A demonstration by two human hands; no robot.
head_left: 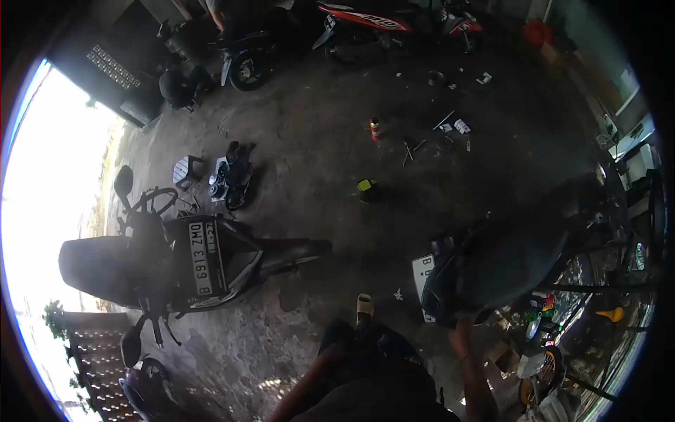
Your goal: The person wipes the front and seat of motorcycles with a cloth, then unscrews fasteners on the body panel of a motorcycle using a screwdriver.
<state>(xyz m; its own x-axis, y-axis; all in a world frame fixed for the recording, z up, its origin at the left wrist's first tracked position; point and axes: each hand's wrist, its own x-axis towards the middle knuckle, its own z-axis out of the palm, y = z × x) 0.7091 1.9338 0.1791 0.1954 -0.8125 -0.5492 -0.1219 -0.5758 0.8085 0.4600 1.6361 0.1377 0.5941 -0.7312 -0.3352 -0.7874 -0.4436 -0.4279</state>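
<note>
On the right, my right hand (460,333) reaches to the tail of a dark motorcycle (510,264) and appears to touch its lower rear edge. Its fingers are hidden against the bodywork. A white licence plate (422,278) shows at that tail. My left hand (339,353) is low in front of my body, close to my thigh, in deep shade; its fingers do not show clearly. A light sandal (364,307) on my foot stands just ahead of it.
Another motorcycle (239,264) with plate B 6913 ZMO stands left. A yellow-topped object (365,186), a spray can (375,129) and loose tools (411,150) lie on the concrete floor. Behind are a stool (185,171), a red motorcycle (373,20) and a crouching person (184,86).
</note>
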